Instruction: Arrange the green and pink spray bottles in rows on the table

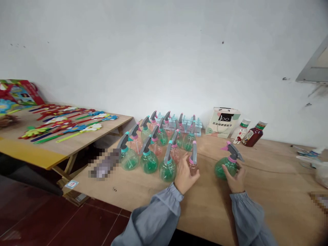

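Observation:
My left hand [183, 175] is wrapped round a pink spray bottle [194, 167] with a grey trigger head and pink collar, at the right end of the front row. Further right, my right hand [236, 180] grips a green spray bottle [220, 166] by its round body. That one has a pink nozzle and collar, its head pointing left. Beside my left hand stands a green spray bottle [167, 171] with a teal collar. Several more pink and green bottles, such as another green spray bottle [149, 163], stand upright in rows behind and to the left.
Behind the bottles are light-blue plastic racks [197, 127]. A white printed box [222, 123] and two labelled bottles, one a dark red bottle [253, 135], stand near the wall. On the left table [107, 128] lie colourful hand-shaped clappers [69, 128].

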`<action>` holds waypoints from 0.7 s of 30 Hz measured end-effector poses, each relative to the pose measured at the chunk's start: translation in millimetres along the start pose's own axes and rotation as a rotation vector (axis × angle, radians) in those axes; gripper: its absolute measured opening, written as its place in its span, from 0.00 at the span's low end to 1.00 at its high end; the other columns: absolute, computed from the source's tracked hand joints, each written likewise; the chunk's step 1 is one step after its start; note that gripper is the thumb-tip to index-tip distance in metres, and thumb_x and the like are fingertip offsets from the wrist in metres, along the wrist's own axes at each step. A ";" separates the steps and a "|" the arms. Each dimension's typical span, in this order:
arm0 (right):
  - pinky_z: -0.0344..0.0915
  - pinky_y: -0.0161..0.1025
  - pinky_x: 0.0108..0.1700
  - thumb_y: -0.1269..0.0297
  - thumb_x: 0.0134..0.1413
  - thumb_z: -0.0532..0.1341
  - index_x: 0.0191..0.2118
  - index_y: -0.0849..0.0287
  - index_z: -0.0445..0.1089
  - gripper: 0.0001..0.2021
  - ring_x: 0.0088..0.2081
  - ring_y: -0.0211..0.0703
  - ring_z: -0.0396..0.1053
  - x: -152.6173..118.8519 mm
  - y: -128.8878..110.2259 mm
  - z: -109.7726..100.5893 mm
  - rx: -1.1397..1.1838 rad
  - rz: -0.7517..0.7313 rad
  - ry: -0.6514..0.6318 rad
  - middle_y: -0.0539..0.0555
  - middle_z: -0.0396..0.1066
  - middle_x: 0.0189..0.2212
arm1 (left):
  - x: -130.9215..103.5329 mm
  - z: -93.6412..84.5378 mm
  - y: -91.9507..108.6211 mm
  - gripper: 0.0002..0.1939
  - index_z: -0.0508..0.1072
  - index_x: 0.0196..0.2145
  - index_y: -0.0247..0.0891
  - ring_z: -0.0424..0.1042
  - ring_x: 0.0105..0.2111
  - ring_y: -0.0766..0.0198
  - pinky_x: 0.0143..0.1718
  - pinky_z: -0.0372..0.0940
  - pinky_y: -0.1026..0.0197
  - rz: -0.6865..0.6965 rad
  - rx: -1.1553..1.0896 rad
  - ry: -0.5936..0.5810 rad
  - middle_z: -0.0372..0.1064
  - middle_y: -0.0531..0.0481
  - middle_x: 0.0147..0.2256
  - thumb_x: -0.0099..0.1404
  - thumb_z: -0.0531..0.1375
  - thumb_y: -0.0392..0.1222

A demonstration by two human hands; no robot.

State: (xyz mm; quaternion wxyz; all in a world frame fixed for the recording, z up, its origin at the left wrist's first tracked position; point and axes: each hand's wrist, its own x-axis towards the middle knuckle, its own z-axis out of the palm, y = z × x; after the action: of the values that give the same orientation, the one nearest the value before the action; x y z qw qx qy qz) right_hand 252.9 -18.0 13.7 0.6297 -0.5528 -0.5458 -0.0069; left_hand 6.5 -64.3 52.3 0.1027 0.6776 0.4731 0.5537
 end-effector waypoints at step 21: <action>0.63 0.58 0.56 0.40 0.38 0.70 0.52 0.59 0.54 0.42 0.51 0.56 0.67 -10.0 -1.8 8.5 0.133 0.106 -0.067 0.63 0.64 0.49 | 41.4 52.7 -30.0 0.32 0.46 0.66 0.31 0.48 0.69 0.43 0.67 0.49 0.35 -0.155 -0.041 0.086 0.50 0.27 0.65 0.68 0.52 0.42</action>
State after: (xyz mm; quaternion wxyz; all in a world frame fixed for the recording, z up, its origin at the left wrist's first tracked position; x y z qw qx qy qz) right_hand 242.0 -18.6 6.3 0.6460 -0.5377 -0.5357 0.0813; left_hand 32.8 3.3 40.1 0.1389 0.6122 0.5168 0.5821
